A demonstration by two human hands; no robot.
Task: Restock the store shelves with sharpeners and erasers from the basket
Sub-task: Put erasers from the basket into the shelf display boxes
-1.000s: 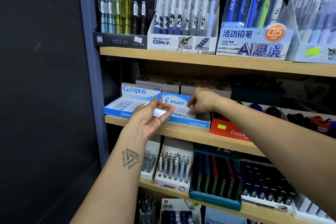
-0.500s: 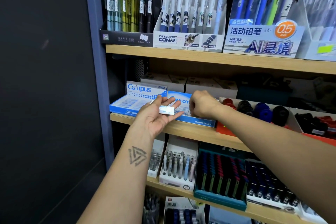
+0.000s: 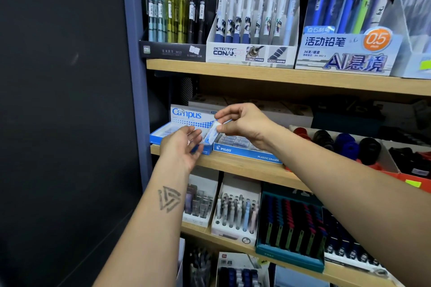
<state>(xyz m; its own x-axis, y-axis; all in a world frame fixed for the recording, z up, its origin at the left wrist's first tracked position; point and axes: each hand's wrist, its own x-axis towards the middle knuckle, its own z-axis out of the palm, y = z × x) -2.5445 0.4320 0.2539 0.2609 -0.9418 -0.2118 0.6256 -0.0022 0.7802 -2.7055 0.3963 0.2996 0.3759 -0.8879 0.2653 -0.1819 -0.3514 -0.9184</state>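
The right hand [image 3: 245, 124] pinches an eraser [image 3: 211, 134] above the Pilot box [image 3: 247, 152]; the left hand [image 3: 180, 147] is open, fingers relaxed, just beside it.

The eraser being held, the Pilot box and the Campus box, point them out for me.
eraser [image 3: 211, 133], head view, middle of its sleeve.
Pilot eraser box [image 3: 247, 153], head view, blue front panel.
Campus eraser box [image 3: 186, 114], head view, raised lid logo.

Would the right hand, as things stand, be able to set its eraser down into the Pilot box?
Probably yes: the right hand pinches the eraser just above the open Pilot box, with nothing between them.
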